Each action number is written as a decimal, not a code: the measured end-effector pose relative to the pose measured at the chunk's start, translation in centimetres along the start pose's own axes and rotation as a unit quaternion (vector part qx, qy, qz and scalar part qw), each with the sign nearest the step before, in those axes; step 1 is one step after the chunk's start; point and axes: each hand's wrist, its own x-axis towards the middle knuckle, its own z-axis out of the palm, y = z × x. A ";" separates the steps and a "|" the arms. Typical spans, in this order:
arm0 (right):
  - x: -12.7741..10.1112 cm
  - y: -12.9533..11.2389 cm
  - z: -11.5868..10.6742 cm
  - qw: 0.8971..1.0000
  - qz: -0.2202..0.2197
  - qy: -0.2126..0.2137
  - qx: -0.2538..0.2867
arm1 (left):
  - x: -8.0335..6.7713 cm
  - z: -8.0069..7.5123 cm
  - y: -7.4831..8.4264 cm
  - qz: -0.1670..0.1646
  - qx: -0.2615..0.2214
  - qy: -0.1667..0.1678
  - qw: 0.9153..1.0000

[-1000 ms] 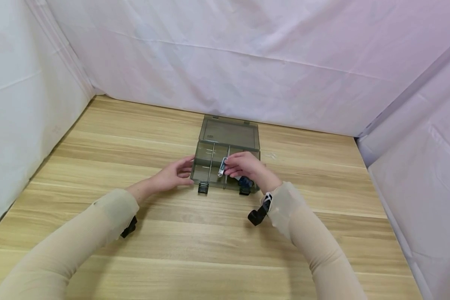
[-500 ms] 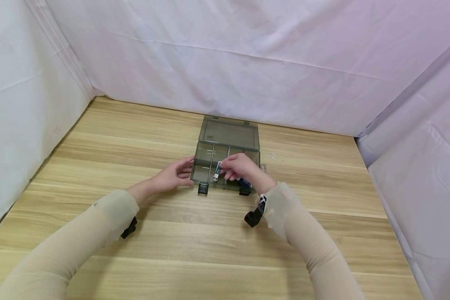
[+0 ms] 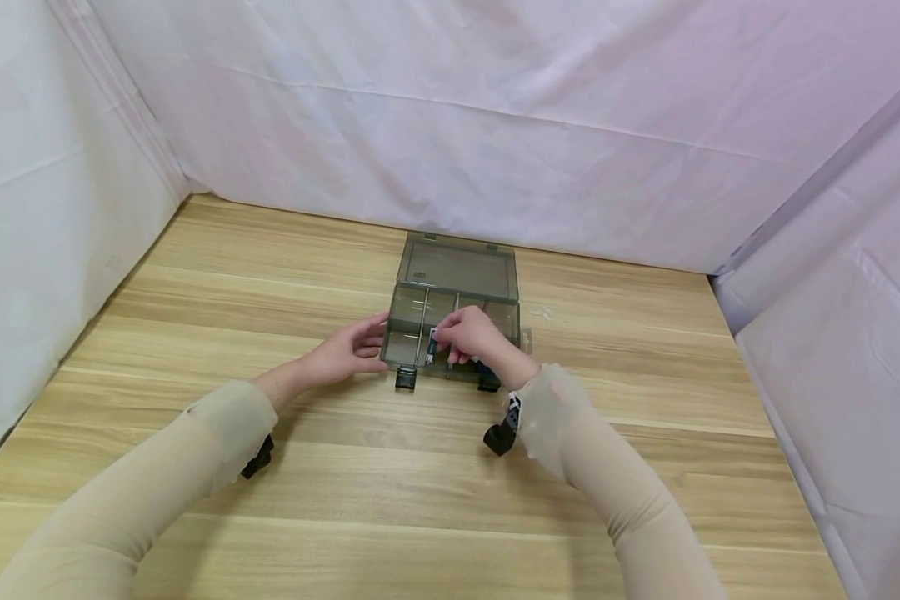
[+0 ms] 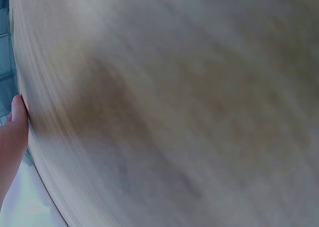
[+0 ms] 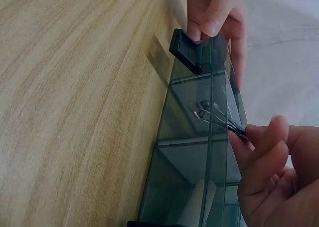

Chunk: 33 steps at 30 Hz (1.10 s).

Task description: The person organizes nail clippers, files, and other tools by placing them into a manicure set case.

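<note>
A translucent grey divided box [image 3: 403,348] lies on the wooden table with its lid [image 3: 461,268] folded back. My right hand [image 3: 474,335] pinches a small nail clipper [image 3: 431,347] with a blue face and a silver end. The clipper points down inside a middle compartment, its metal end [image 5: 205,112] visible through the front wall in the right wrist view. Whether it touches the floor of the box I cannot tell. My left hand [image 3: 342,350] rests against the box's left side, fingers extended, thumb [image 5: 212,26] at the front corner.
Two dark latches, one of them the left latch [image 3: 406,377], stick out at the box's front. A white item [image 5: 197,207] stands in another compartment. Small clear bits [image 3: 542,312] lie right of the box. A white curtain [image 3: 450,117] hangs behind.
My right hand has moved left and slightly down with the nail clipper, from above the divider into the middle compartment. My left hand and the box have stayed put.
</note>
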 end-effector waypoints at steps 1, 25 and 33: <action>0.0 0.0 0.1 1.000 -0.005 0.003 -0.015 | 0.0 0.0 0.0 0.000 0.000 0.000 1.000; 0.0 -0.6 0.8 0.995 -0.015 0.024 -0.098 | 0.0 0.0 0.0 -0.001 -0.007 0.001 1.000; -0.2 -0.4 -0.7 0.999 0.008 -0.002 0.052 | 0.0 0.0 0.0 -0.004 -0.004 0.001 1.000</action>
